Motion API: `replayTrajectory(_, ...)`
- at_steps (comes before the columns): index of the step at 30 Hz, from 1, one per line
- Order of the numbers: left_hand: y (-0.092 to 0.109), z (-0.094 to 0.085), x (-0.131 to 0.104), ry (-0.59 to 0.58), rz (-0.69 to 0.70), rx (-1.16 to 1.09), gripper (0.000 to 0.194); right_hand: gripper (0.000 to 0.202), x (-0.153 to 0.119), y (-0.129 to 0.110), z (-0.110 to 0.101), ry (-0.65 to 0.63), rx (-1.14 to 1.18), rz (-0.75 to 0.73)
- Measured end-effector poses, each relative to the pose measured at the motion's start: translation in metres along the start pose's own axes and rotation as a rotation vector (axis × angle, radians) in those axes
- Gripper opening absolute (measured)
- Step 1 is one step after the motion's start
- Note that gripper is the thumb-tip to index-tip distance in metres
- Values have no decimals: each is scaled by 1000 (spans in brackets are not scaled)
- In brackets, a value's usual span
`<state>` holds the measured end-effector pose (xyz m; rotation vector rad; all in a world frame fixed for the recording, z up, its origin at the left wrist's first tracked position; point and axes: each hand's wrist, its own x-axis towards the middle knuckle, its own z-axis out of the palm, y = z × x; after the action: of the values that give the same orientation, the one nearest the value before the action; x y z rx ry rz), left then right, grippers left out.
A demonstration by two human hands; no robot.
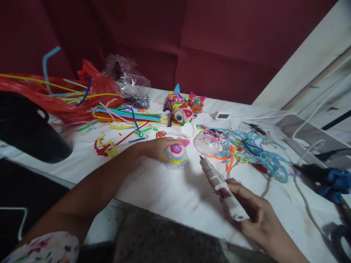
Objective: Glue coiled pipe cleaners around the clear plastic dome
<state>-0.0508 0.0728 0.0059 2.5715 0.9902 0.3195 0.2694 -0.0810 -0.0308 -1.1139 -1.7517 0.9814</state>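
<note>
My left hand (157,149) is closed around a clear ball (176,154) covered in part with coiled purple, pink, yellow and blue strands, near the middle of the white table (164,193). A pink piece sticks up at the ball's upper right. On the right, my right hand (253,212) grips a white glue gun (222,190), its dark tip pointing up and left, a short way right of the ball and apart from it. Beyond the tip sits a clear plastic dome (207,145) with coloured specks.
Finished colourful balls (182,107) stand at the back. Tangled blue strands (255,146) and cables lie right. Bundled pipe cleaners (128,115), a red bag (74,104) and a black container (33,128) are left. Blue-handled scissors (333,182) lie far right.
</note>
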Motion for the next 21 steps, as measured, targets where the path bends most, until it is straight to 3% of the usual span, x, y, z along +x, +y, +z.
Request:
replayTrajectory(12,-6,3,4,56,21,-46,73,21,-4,2,16,-19,-13,50)
replayTrajectory(21,-5,-2,2,40,1,-95,73,27,-40,21,45,86,-198,-9)
